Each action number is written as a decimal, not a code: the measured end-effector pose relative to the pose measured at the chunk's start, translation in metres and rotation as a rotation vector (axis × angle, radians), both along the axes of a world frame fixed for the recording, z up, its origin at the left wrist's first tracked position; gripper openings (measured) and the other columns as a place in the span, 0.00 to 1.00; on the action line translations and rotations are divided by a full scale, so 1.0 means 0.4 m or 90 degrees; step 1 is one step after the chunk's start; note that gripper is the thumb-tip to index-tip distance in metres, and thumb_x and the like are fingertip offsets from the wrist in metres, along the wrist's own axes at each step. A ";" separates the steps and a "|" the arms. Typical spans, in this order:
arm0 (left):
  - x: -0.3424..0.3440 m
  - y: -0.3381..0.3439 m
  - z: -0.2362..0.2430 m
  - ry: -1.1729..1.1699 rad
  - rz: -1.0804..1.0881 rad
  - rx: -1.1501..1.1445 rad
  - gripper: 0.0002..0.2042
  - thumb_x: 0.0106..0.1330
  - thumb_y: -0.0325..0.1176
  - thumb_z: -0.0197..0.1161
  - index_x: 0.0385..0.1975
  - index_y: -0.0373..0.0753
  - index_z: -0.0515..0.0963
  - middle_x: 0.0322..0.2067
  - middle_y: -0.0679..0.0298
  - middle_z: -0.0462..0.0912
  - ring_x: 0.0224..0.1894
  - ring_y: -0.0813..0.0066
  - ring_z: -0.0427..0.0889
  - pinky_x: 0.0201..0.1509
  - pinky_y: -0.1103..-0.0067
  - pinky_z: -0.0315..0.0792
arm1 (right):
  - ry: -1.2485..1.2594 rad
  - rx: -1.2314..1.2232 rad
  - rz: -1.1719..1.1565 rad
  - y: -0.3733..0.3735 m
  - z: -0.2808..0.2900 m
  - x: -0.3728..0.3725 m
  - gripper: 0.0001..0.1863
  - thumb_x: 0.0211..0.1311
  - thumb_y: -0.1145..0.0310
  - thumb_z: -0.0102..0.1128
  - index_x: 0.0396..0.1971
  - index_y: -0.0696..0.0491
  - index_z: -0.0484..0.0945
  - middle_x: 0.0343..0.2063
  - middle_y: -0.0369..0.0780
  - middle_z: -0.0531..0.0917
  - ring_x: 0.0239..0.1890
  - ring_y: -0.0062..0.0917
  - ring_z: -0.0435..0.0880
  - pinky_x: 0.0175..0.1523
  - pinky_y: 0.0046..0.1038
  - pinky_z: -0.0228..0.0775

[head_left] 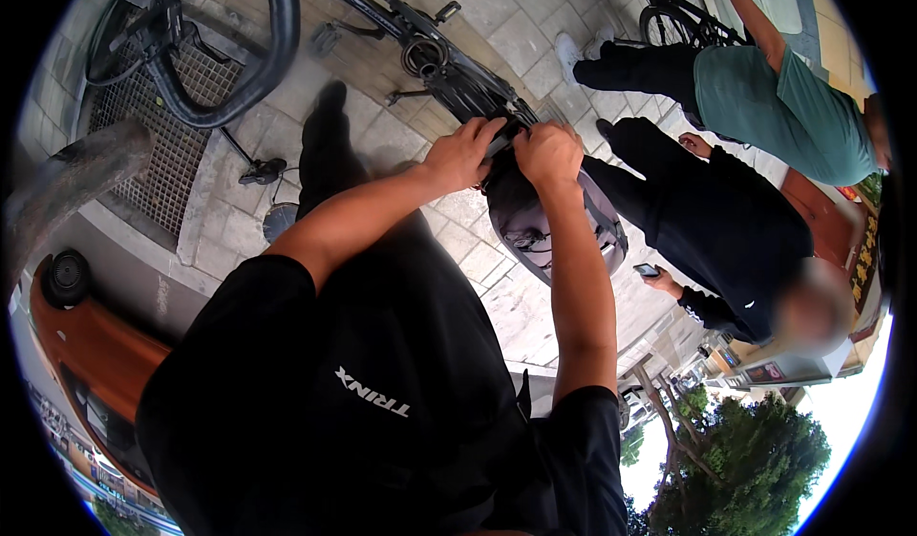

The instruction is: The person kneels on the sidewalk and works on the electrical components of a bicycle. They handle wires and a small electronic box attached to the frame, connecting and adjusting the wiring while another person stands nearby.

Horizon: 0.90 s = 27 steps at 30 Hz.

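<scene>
A black bicycle (355,3) with a curved, taped handlebar (285,20) stretches across the upper part of the view. At its rear end, my left hand (465,154) is closed round a short black part (499,138). My right hand (548,154) is a fist right beside it, fingers curled at the same spot. What lies inside the right fingers is mostly hidden. Below the hands, partly behind my right forearm, is a rounded grey thing (521,213) with dark edging; its kind is unclear. The chainring (425,56) and a pedal show farther left.
A person in black (726,221) stands close on the right, holding a phone (648,270). Beyond is a person in a green shirt (774,106) near another bicycle (664,22). A metal grate (158,168), a brown trunk or post (72,187) and an orange car (100,354) lie left.
</scene>
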<state>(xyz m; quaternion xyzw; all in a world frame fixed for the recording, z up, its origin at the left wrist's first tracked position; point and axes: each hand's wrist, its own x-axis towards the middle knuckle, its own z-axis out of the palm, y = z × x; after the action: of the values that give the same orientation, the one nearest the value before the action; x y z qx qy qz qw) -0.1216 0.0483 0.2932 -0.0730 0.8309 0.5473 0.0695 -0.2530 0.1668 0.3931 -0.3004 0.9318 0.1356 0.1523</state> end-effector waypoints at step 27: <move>-0.007 -0.108 -0.068 -0.382 0.165 0.539 0.24 0.75 0.40 0.61 0.68 0.37 0.74 0.59 0.60 0.82 0.58 0.68 0.81 0.62 0.65 0.77 | -0.272 -0.212 -0.539 -0.131 -0.054 0.249 0.50 0.63 0.69 0.65 0.73 0.74 0.41 0.42 0.66 0.86 0.48 0.57 0.89 0.54 0.44 0.83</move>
<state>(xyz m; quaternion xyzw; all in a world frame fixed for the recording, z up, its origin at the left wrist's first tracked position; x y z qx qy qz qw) -0.1245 0.0051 0.2658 -0.2939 0.4651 0.7937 0.2595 -0.1533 0.1145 0.3716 0.0628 0.9289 -0.1534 0.3312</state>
